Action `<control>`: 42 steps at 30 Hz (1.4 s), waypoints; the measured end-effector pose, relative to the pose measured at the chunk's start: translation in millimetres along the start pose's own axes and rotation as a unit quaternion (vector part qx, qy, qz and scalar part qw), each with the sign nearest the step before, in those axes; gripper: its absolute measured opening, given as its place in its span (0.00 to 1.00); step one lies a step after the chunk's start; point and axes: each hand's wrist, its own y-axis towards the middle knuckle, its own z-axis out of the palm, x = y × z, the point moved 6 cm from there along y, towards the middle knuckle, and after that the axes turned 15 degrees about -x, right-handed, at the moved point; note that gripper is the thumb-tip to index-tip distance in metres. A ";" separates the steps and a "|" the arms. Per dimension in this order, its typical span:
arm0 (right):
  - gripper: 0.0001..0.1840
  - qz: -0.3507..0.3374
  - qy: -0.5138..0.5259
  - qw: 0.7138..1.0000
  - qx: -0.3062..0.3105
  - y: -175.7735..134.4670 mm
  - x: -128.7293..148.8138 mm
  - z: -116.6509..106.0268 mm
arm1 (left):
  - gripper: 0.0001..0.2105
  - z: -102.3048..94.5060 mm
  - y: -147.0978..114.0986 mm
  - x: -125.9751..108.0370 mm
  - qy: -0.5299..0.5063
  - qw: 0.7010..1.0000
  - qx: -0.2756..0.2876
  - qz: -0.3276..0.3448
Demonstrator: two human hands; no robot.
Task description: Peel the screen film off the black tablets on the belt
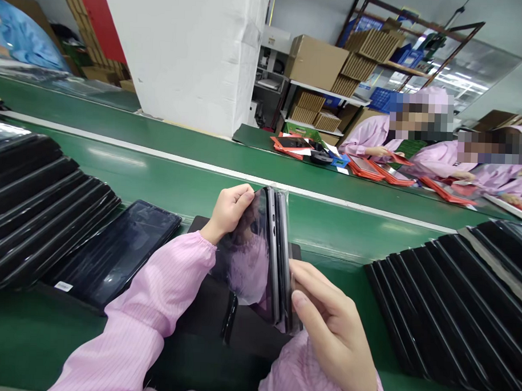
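Left hand (230,208) pinched the upper edge of the held tablets (259,252), thumb over the glossy face; these stood tilted on edge between it and the right hand (342,329), whose half-curled fingers lay along their near side, though whether those pinched could not be told. Judged main risk: slick, loose clear film (251,289) could let them slide apart and drop onto black flat items (201,319) beneath. Secondary: an outward right-hand swing might disturb the leaning tablet row (445,304) beyond it.

the long green bench (167,183) before me
overlapping dark tablets (42,210) at left, a second row (445,304) at right, one labelled tablet (124,250) between; red sleeves (367,168) on the far side.
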 end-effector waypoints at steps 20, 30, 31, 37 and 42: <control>0.33 0.029 -0.002 0.998 -0.048 -5.2 -0.1 -3.8 | 0.28 2.8 -2.1 -10.8 0.033 0.999 0.012 -0.008; 0.33 0.060 0.008 0.996 -0.070 -5.5 0.5 -4.8 | 0.28 4.4 -2.8 -9.6 0.049 0.999 0.012 -0.012; 0.33 0.061 0.012 0.996 -0.071 -5.3 0.5 -4.8 | 0.28 4.4 -3.2 -9.6 0.049 0.999 0.012 -0.014; 0.32 0.079 0.028 0.994 -0.072 -4.4 -3.9 -3.8 | 0.27 3.0 -3.8 -9.9 0.046 0.999 0.004 -0.016; 0.33 0.075 0.027 0.994 -0.070 -5.0 -3.1 -4.3 | 0.28 3.8 -3.1 -8.8 0.056 0.998 0.011 -0.015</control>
